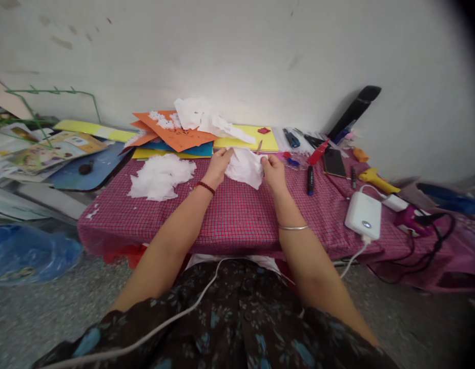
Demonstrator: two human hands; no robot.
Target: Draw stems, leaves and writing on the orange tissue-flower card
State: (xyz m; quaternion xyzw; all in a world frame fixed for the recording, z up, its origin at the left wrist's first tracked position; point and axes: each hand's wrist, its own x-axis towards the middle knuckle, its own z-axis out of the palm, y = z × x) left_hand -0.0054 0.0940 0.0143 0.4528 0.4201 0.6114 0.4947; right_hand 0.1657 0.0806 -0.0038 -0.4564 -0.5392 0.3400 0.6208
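Note:
A thin white sheet of tissue paper (244, 168) is stretched between my two hands over the checked tablecloth. My left hand (221, 163) pinches its upper left edge. At the opposite side, my right hand (273, 171) grips the right edge between thumb and fingers. Left of my hands lies a loose pile of white tissue paper (160, 177) on the cloth. Behind, more crumpled tissue paper (199, 114) rests on orange sheets (176, 134) and yellow paper (270, 137). A pencil (259, 147) lies just beyond the held sheet.
To the right are a black marker (310, 180), a red glue bottle (318, 152), a dark phone-like slab (334, 163), a yellow glue gun (377, 180) and a white power bank (363, 215) with cables. A blue stapler (291, 138) lies near the wall. The red checked tablecloth (237, 220) covers the table.

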